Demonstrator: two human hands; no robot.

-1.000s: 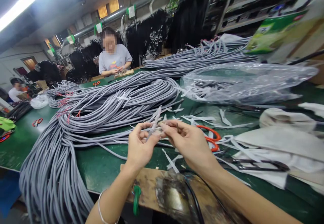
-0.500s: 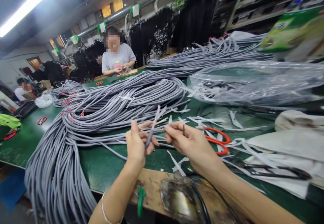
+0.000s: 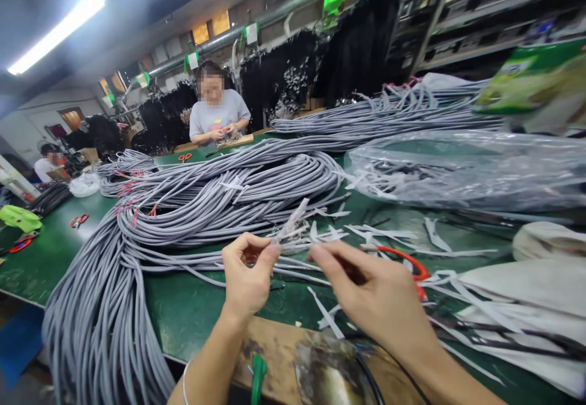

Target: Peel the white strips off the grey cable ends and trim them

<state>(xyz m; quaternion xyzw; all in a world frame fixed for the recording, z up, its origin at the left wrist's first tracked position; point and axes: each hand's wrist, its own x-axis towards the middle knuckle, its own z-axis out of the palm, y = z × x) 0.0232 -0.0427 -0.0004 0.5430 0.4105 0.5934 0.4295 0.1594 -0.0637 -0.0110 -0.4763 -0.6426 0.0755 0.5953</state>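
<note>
My left hand [image 3: 249, 270] is closed in a pinch, thumb against forefinger, around the end of a grey cable that its fingers mostly hide. A whitish strip [image 3: 296, 217] shows just beyond these fingertips; whether it belongs to the cable I cannot tell. To the right, my right hand [image 3: 370, 286] also pinches, its fingertips a short gap from the left ones. What it holds, if anything, is too small to make out. Behind its knuckles lie orange-handled scissors [image 3: 409, 258], partly covered. Grey cables [image 3: 229, 194] lie bundled beyond both hands.
Loose cables [image 3: 98, 319] hang over the table's front edge. White scraps [image 3: 382, 232] and a clear plastic bag [image 3: 462, 170] lie to the right, near white cloth [image 3: 517, 277]. A wooden board [image 3: 270, 344] with a green clamp [image 3: 257, 377] is in front. A co-worker [image 3: 220, 112] sits opposite.
The grey cable stood upright in plain sight in my left hand; now that hand has closed to a pinch and mostly covers it. My right hand has turned, knuckles up. The view has tilted slightly.
</note>
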